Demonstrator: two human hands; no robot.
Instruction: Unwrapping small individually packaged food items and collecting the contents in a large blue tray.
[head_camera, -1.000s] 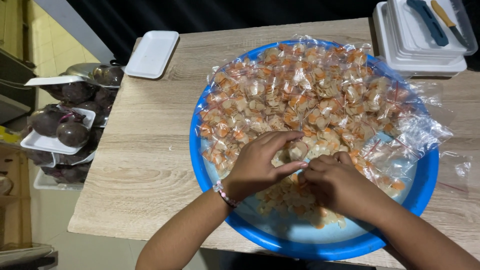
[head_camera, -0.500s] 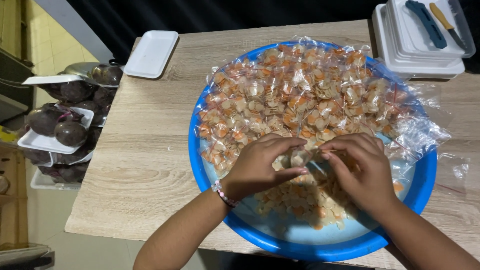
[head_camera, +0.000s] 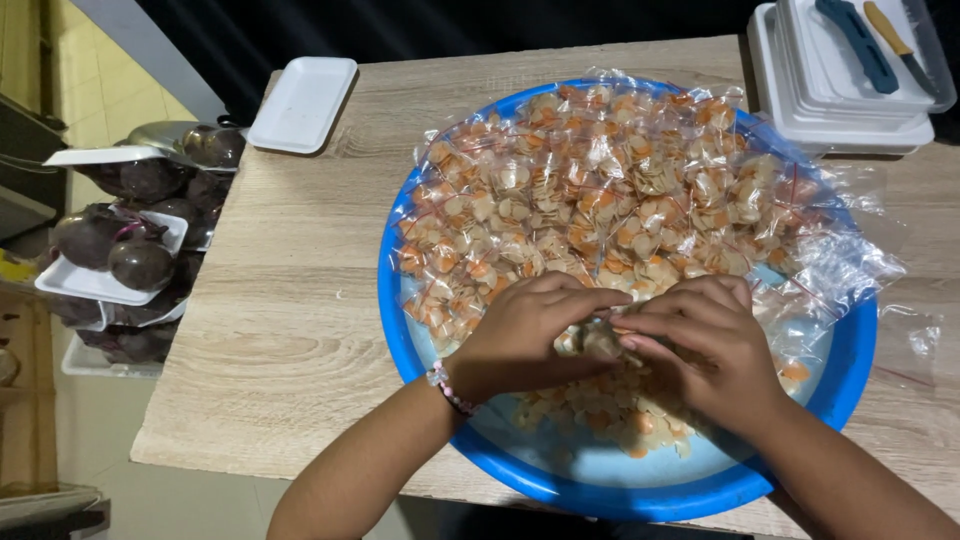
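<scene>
A wide blue basin (head_camera: 405, 335) sits on a wooden table (head_camera: 290, 330). Its far half is piled with several small clear bags (head_camera: 610, 190) filled with cream and orange chips. Loose chips (head_camera: 600, 415) lie on the basin's near floor. My left hand (head_camera: 525, 335), with a bead bracelet at the wrist, and my right hand (head_camera: 705, 345) meet fingertip to fingertip over the loose chips. Both pinch one small filled bag (head_camera: 597, 340), which my fingers mostly hide.
A white foam tray (head_camera: 300, 100) lies at the table's far left corner. Stacked white trays (head_camera: 850, 125) at the far right carry a blue-handled tool (head_camera: 860, 45) and an orange-handled knife (head_camera: 893, 35). Wrapped dark purple fruits (head_camera: 135, 255) sit beside the table on the left. Empty clear bags (head_camera: 905, 340) lie right of the basin.
My right hand has lifted from the loose chips and come left to meet my left hand's fingertips on the small bag. My left hand has barely moved.
</scene>
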